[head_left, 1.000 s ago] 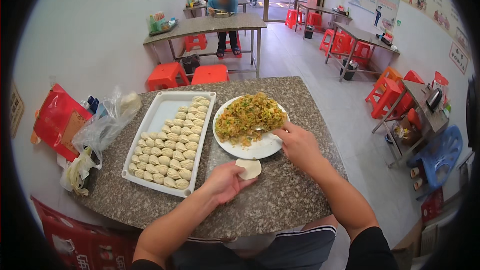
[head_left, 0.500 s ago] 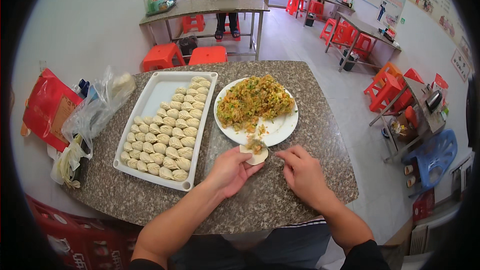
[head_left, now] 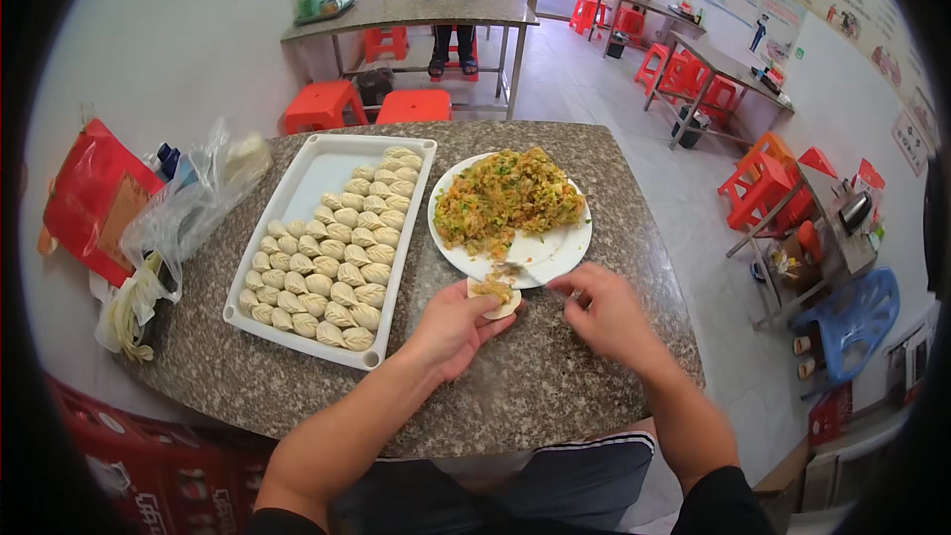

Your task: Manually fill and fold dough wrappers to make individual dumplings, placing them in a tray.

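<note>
Left hand [head_left: 454,332] clamped on a round dough wrapper [head_left: 506,307] by the near rim of the white plate [head_left: 561,256], right hand [head_left: 606,313] pinching a slim metal utensil [head_left: 532,280], we'd best press the filling [head_left: 492,288] toward the middle, leaving the wrapper's edge bare.

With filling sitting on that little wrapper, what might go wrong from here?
Filling might slip off the small round wrapper if the left hand tilts it.

Bits might drop onto the table if the right hand jerks the utensil near the rim of the plate.

The pleated dumplings sit close together in the tray, so some might stick to each other.
</note>
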